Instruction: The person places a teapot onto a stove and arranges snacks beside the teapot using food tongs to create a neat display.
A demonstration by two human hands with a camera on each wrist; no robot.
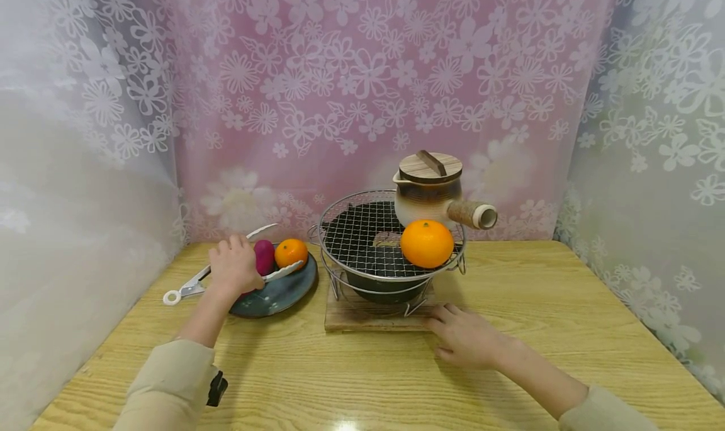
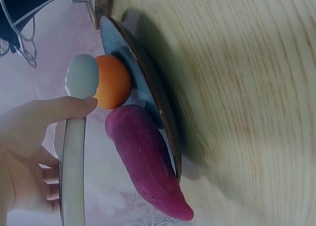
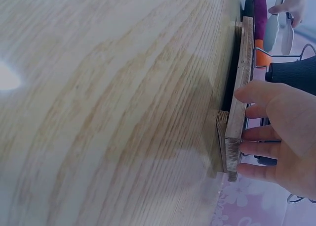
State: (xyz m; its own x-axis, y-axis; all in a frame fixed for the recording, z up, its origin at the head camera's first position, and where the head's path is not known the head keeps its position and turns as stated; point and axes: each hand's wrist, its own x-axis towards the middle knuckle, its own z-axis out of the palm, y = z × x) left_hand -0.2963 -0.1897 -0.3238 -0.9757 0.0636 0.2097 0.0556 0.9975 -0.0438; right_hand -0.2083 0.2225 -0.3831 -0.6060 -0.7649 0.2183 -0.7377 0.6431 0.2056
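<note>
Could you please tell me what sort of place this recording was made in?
Probably a staged tabletop set rather than a real kitchen: a wooden table closed in by flowered curtains, with a small charcoal grill and clay pot set out.

Under the left hand [image 1: 235,266], the tongs [image 2: 74,152] look like smooth white plastic, and the plate [image 1: 283,292] beside them is glossy glazed ceramic. The board [image 3: 239,97] against the right hand [image 1: 466,338] is rough, unfinished wood. Beyond it, the grill [image 1: 362,242] is shiny wire mesh. The table [image 1: 362,368] shows lacquered wood grain.
</note>
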